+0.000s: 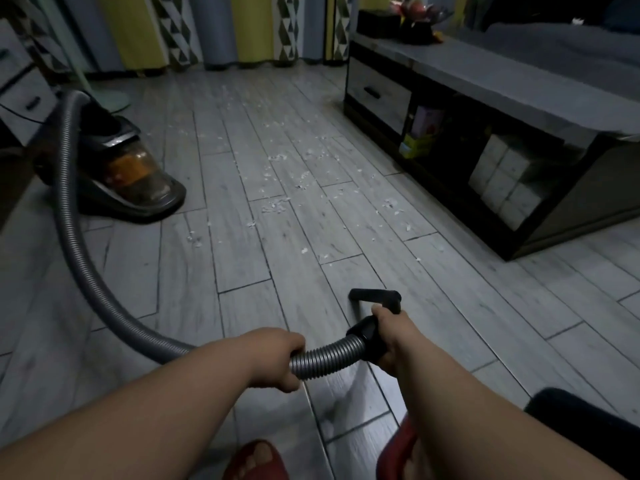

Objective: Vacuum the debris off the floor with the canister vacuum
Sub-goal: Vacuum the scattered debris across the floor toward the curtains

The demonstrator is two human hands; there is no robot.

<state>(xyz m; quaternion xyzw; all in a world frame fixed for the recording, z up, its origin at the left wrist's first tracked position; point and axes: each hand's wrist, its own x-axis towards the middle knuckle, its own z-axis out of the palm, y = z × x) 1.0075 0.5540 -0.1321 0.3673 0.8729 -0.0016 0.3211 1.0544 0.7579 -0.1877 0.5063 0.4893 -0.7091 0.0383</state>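
— Two hands on it: the left hand [277, 358] is wrapped around the ribbed grey flexible hose [69, 237], and the right hand [389, 337] is closed on the black plastic handle [367, 336] at the hose end. Where's the mess?

— Scattered pale flaky debris [277, 206] lies ahead of both hands, well apart from the black nozzle tip [375, 296], spread along the grey wood-look plank floor [519, 306] between the dark canister vacuum with its amber see-through dust bin [131, 171] near the floor's left edge and the low dark cabinet with a grey top [502, 109] on the right.

— So which way?

— Forward, I'd judge; the handle's long axis already points at the flakes, and the right hand is nearer. The corrugated hose curves back left to the canister, so slack looks ample
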